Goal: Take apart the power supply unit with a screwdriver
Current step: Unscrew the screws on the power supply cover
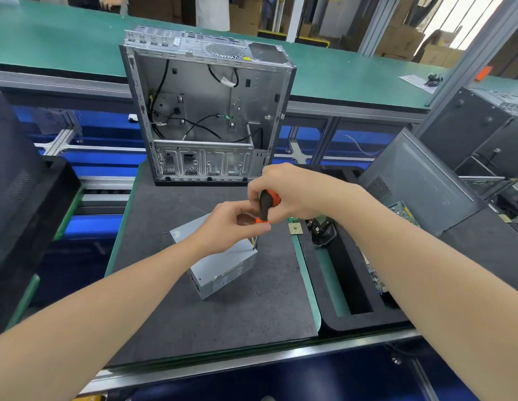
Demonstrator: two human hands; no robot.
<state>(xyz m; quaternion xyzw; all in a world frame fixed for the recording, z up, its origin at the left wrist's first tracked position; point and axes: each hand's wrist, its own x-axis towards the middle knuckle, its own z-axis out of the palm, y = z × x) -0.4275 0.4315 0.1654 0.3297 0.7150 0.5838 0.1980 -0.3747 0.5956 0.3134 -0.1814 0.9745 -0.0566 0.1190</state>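
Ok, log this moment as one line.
right hand: grips screwdriver handle | left hand: pinches its lower end | tip: at PSU top corner | PSU: on mat, closed | case: open, behind

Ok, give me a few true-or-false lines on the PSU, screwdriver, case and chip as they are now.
The PSU lies on the mat. True.
The screwdriver lies on the mat. False: it is held upright, tip at the PSU's far corner.
The case stands behind the PSU, side open. True.
The PSU's cover is off. False: it is on.
The chip lies left of the PSU. False: it lies to its right.
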